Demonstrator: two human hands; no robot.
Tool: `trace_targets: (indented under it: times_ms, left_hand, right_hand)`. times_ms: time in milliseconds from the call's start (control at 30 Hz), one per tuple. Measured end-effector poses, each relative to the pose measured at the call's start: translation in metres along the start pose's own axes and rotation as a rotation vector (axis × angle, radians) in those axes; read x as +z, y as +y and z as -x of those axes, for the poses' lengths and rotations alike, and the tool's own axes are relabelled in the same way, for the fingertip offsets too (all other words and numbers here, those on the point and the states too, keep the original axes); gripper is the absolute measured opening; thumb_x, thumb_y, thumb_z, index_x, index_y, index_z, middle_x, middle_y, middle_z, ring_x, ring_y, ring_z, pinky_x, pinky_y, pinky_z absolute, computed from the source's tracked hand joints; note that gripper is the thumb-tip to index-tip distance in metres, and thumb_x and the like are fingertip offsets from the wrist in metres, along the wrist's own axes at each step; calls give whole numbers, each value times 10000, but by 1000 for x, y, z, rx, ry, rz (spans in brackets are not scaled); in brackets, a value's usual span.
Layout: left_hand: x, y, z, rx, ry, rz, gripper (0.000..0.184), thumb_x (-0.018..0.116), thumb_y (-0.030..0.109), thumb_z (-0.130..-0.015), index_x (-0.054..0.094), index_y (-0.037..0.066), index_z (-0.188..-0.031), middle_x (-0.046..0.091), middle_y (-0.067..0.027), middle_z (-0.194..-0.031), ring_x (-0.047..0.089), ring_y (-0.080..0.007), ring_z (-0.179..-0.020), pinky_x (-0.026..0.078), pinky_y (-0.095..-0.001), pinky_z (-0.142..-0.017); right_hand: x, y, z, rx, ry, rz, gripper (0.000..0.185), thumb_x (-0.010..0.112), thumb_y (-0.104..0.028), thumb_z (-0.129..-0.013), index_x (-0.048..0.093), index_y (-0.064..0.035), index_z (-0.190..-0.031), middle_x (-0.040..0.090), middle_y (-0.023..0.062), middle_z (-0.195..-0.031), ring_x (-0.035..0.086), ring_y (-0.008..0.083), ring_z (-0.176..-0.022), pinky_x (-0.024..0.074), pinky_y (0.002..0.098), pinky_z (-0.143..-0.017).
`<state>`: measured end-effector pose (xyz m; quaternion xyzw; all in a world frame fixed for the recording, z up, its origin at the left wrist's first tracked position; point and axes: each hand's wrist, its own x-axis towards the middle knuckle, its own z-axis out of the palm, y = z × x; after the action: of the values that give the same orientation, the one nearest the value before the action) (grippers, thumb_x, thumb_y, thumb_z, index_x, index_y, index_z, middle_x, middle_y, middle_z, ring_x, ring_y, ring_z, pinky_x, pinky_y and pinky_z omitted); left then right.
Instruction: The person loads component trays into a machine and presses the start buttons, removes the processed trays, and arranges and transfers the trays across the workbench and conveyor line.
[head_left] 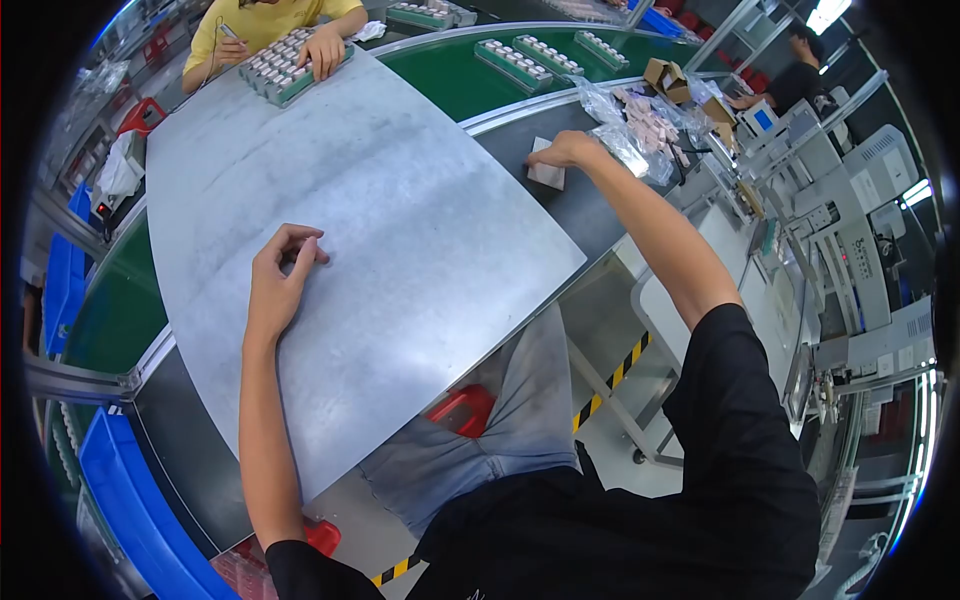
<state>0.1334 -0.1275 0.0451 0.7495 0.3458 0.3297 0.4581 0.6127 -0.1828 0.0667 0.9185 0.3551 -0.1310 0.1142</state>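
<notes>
My left hand [287,262] rests over the middle left of the grey sheet-topped table [400,200], its fingers curled with thumb and fingertips near each other; nothing shows between them. Out to the right, my right hand [562,150] reaches past the sheet's edge to a small whitish block [546,174] on the dark side surface [590,205]. Its fingers touch the block's upper left part and are bent around it. The fingertips are partly hidden by the hand.
Across the table a co-worker in a yellow top [265,30] handles a tray of small parts [290,68]. More trays [512,65] sit on the green conveyor [430,70]. Plastic bags with pinkish parts [645,125] lie beyond my right hand. A blue bin [135,500] stands lower left.
</notes>
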Motion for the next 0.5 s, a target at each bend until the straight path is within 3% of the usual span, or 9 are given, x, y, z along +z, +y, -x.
trace_targets:
  times_ms: [100,133,167,233,267,300,367,433,500]
  left_hand:
    - [-1,0,1,-12,-23,5,211,560,183,-1014,659,8,-1076,678,-49,-855,622,-127,-863,445,-286,-868]
    - [-2,-1,1,-13,-21,7,211,560,183,-1014,659,8,-1076,678,-49,-855,622,-127,-863,445,-286,-868]
    - [-2,-2,0,-4,-24,3,213,561,186,-1014,660,8,-1077,678,-49,-855,624,-127,-867,447,-288,-873]
    - [-2,-3,1,3,-31,4,214,563,188,-1014,660,8,-1077,678,-48,-855,625,-127,-870,449,-290,-878]
    - [-2,-2,1,5,-29,-2,212,564,186,-1014,660,7,-1077,678,-48,-855,626,-129,-869,450,-290,-876]
    - [-2,-2,1,6,-28,-8,210,565,183,-1013,659,6,-1076,678,-48,-855,627,-130,-868,450,-290,-874]
    - [-2,-2,0,8,-28,-7,208,567,181,-1012,658,5,-1075,679,-49,-856,628,-132,-865,452,-292,-872]
    - [-2,-2,1,11,-28,-5,206,568,179,-1012,658,5,-1074,679,-49,-857,630,-133,-862,454,-294,-870]
    - [-2,-4,0,15,-24,0,198,568,170,-1010,656,2,-1068,681,-53,-853,630,-133,-852,458,-294,-862]
  right_hand:
    - [-1,6,-3,-105,53,113,866,818,-610,-606,707,-23,-1233,685,200,-1247,649,353,-1152,512,418,-986]
    - [-5,10,-6,-193,-29,207,662,849,-425,-621,744,-61,-1164,699,200,-1190,659,354,-1095,525,426,-954]
    - [-2,21,-12,-192,-29,209,662,849,-425,-621,744,-61,-1164,699,200,-1190,659,354,-1095,525,426,-954]
    - [12,48,-23,-432,349,-211,404,775,-256,-688,761,-81,-1051,713,202,-1051,668,343,-1001,535,424,-920]
    - [12,53,-22,-434,524,-221,278,699,-133,-709,746,-75,-977,705,187,-960,667,322,-960,540,411,-899]
    - [13,59,-21,-432,526,-217,278,699,-133,-709,746,-75,-977,705,187,-960,667,322,-960,540,411,-899]
    - [14,70,-18,-311,503,-443,227,715,-218,-768,739,-88,-952,708,157,-1050,527,388,-1194,470,436,-1013]
    - [13,74,-17,-242,419,-410,343,732,-308,-777,754,-78,-1030,712,172,-1116,577,390,-1168,478,417,-1016]
    - [7,70,-6,-187,176,-297,502,722,-449,-790,760,-43,-1083,702,226,-1171,644,392,-1117,496,416,-1001]
